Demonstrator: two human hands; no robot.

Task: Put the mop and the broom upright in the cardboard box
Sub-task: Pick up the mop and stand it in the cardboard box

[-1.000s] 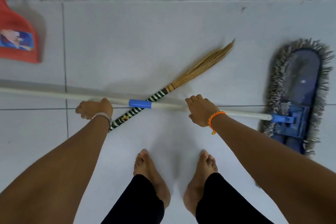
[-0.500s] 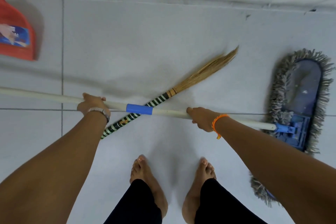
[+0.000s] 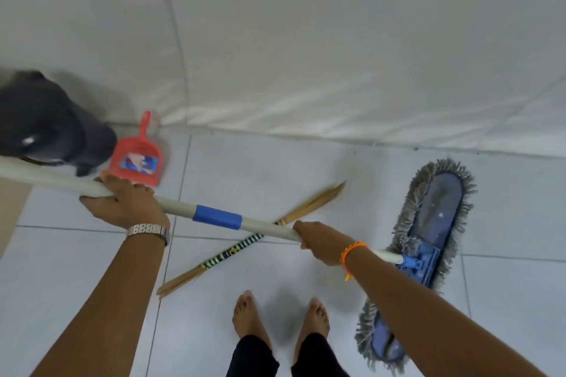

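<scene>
One head-worn, wide-angle view looks forward and steeply down from standing height — the tiled floor [image 3: 306, 168] fills the near and middle field, with the person's own bare feet [image 3: 249, 317] at the near edge. Both forearms reach in from the near corners. At the far side the white wall [image 3: 337, 40] bends with the lens.

Mop [image 3: 428, 242] right, its handle over broom [image 3: 245, 243]; dustpan [image 3: 136, 159] far left.

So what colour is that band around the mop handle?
Blue, on the white mop handle, between both hands; head view.
</scene>
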